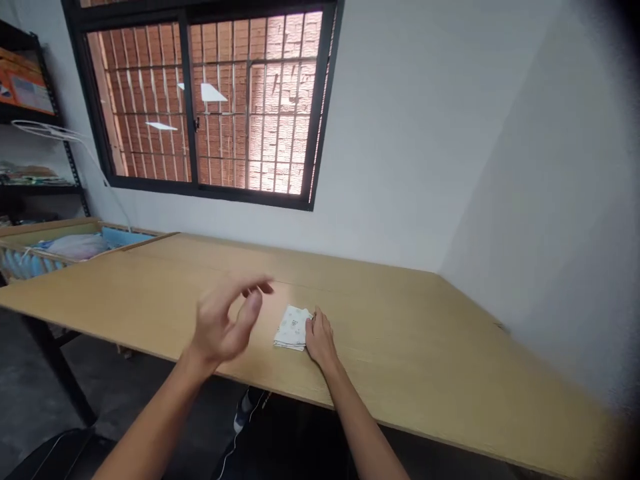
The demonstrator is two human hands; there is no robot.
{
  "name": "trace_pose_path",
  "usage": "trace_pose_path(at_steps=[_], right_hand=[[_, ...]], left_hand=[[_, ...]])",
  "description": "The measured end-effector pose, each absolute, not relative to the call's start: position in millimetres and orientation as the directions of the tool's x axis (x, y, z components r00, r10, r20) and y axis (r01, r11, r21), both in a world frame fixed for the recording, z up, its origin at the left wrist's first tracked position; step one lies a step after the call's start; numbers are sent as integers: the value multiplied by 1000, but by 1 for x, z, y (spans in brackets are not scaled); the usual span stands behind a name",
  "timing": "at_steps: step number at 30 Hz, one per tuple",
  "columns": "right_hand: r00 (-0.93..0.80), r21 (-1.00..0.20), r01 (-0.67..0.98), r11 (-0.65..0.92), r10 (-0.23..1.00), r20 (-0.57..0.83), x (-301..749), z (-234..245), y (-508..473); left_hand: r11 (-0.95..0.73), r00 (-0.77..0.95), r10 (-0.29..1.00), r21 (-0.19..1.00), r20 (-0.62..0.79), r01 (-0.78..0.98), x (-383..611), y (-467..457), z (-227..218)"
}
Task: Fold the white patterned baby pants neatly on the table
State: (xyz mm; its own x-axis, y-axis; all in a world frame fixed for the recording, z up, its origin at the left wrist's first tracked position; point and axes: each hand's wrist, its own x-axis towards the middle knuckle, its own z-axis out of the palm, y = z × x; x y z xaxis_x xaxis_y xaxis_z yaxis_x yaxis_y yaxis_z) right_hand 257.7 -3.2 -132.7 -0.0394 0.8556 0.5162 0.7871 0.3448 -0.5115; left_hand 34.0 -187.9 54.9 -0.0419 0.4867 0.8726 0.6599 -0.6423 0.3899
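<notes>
Head view: a small folded white cloth with a faint printed pattern lies flat on a long, pale wooden bench, near its front edge and a little left of centre. The right hand rests on the bench at the cloth's right edge, fingers curled loosely against the fabric and touching it; it pins the edge rather than clasping it. The left hand hangs in the air just left of the cloth, blurred, palm turned inward and fingers spread, holding nothing and clear of the bench top. At the far left end of the bench sits a shallow wooden tray holding blue and pale cloth items, too indistinct to name. Behind it, a dark metal shelf carries boxes and stacked papers. A black-framed sliding window in the far white wall looks onto a red brick wall behind a grille.
</notes>
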Motion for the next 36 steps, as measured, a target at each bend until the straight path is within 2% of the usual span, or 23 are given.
trace_pose_path(at_steps=[2,3,8,12,17,23,27,30,32,34,36], right_hand=[[42,-533,786,314,832,553,260,-130,-4],[78,-543,784,300,820,567,262,-129,-5],[126,-548,787,284,795,593,265,-126,-7],[45,-512,797,319,815,577,264,-125,-10],[-40,-492,800,342,850,526,263,-127,-12],[-16,-562,773,295,894,448,265,-129,-6],[-17,-591,740,321,887,461,263,-122,-11],[-64,-599,696,395,866,496,249,-115,-27],[-145,-655,582,482,854,500,226,-111,-47],[-282,-800,281,530,843,459,194,-107,-74],[-411,-899,-6,437,819,401,154,-98,-104]], left_hand=[[-345,-89,793,566,602,749,26,-132,37],[-261,-94,852,573,516,776,22,-108,23],[-46,-96,966,526,239,849,23,-48,-61],[5,-58,994,473,98,881,45,-38,-94],[-39,-1,996,458,88,888,67,-34,-101],[-93,23,988,483,150,870,73,-39,-109],[-145,30,976,536,217,832,74,-56,-106],[-185,26,961,572,275,799,63,-89,-99],[-197,13,953,587,303,785,44,-124,-95],[-229,-2,940,638,341,735,12,-165,-95],[-199,-81,933,692,349,694,-30,-208,-95]])
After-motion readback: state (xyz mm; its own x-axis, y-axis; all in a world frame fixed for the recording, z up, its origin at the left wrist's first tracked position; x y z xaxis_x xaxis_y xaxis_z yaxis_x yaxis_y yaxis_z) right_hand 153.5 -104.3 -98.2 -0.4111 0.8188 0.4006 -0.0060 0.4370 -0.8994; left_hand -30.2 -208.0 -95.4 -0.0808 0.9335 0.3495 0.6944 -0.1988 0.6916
